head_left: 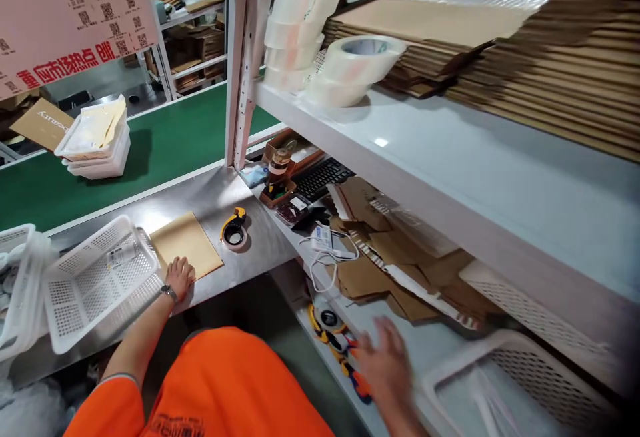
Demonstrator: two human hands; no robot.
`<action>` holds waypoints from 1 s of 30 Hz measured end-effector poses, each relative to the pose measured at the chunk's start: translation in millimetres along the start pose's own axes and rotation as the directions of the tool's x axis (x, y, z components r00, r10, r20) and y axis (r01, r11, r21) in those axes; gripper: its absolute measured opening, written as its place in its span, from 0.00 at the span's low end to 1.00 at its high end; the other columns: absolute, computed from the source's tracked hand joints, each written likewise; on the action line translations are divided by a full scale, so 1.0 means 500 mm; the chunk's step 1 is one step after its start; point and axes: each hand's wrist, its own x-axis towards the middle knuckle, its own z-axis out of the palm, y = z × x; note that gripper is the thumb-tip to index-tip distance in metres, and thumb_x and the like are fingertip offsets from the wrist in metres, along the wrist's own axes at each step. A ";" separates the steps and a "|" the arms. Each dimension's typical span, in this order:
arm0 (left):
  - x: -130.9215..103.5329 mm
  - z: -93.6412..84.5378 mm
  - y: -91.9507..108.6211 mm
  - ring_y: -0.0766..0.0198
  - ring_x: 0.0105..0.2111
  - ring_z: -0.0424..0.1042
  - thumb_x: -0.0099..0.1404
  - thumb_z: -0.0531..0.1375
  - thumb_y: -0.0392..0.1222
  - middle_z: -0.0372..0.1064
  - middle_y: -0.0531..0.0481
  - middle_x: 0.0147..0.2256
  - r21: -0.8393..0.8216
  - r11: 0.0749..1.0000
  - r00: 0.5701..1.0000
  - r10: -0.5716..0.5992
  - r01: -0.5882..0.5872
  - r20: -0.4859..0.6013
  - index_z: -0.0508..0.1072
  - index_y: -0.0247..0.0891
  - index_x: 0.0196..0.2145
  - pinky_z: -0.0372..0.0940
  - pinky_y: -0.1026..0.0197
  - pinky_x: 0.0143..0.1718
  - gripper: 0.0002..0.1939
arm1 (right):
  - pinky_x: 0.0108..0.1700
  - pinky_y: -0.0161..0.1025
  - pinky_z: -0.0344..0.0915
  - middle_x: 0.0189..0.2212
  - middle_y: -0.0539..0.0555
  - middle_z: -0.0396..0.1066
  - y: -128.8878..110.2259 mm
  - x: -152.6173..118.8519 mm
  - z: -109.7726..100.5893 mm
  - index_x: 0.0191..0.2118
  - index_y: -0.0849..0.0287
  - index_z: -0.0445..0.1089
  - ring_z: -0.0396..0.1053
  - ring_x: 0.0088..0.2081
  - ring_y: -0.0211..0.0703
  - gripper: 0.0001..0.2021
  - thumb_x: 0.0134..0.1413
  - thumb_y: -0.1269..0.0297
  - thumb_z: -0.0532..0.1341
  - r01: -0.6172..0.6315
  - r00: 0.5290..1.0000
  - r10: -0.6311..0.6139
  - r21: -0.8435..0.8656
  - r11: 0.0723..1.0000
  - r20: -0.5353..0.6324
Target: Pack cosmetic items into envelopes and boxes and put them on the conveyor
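- Right hand (387,364), bottom centre-right of frame, motion-blurred; fingers spread, holding nothing, over the lower shelf just beside the yellow-and-black tape dispensers (336,338).
- White basket (520,384) at lower right, near that hand.
- Left hand (179,276), lower left, flat with fingers apart, pressing the near edge of the padded envelope (186,244) on the steel table (260,237).
- White mesh basket (97,278) touching the envelope's left side.
- Tape dispenser (233,229) right of the envelope, apart from it.
- Cardboard pieces (395,250) mid-frame; tape rolls (320,37) on the upper shelf.
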 end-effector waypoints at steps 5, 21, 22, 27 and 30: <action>-0.006 0.005 0.052 0.35 0.78 0.47 0.79 0.50 0.41 0.51 0.36 0.78 -0.057 0.995 0.993 -0.078 0.083 0.084 0.70 0.39 0.70 0.46 0.29 0.76 0.26 | 0.75 0.55 0.63 0.72 0.65 0.68 -0.365 -0.022 0.281 0.68 0.61 0.72 0.64 0.73 0.55 0.28 0.73 0.66 0.45 0.260 0.660 -0.488 0.435 0.862 0.571; -0.164 0.047 -0.016 0.38 0.81 0.37 0.72 0.58 0.55 0.37 0.32 0.80 -0.244 0.970 0.976 0.037 0.017 0.214 0.54 0.31 0.78 0.42 0.31 0.80 0.45 | 0.79 0.66 0.44 0.79 0.73 0.51 -0.473 -0.020 0.462 0.76 0.70 0.58 0.49 0.79 0.68 0.32 0.74 0.58 0.50 0.397 0.599 -0.351 0.114 0.911 0.720; -0.168 0.035 -0.020 0.37 0.80 0.40 0.71 0.60 0.54 0.40 0.32 0.80 -0.267 0.963 0.974 0.031 0.031 0.225 0.57 0.32 0.77 0.45 0.32 0.79 0.44 | 0.79 0.67 0.46 0.78 0.75 0.51 -0.470 -0.023 0.467 0.76 0.72 0.58 0.50 0.79 0.69 0.33 0.74 0.59 0.50 0.387 0.618 -0.327 0.086 0.918 0.714; -0.155 -0.068 -0.058 0.48 0.69 0.70 0.76 0.53 0.47 0.69 0.38 0.70 -0.507 0.858 0.995 0.100 -0.076 0.022 0.72 0.43 0.68 0.67 0.41 0.71 0.26 | 0.79 0.68 0.48 0.80 0.72 0.48 -0.465 -0.061 0.496 0.75 0.66 0.60 0.43 0.81 0.68 0.32 0.74 0.56 0.49 0.431 0.702 -0.395 0.089 0.898 0.592; -0.116 -0.147 -0.139 0.56 0.61 0.76 0.80 0.48 0.44 0.78 0.41 0.60 -0.507 0.861 0.988 -0.051 -0.029 -0.143 0.76 0.42 0.63 0.70 0.50 0.67 0.23 | 0.78 0.69 0.49 0.81 0.64 0.49 -0.488 -0.096 0.519 0.76 0.54 0.62 0.45 0.81 0.64 0.30 0.75 0.54 0.50 0.527 0.573 -0.540 0.228 0.819 0.617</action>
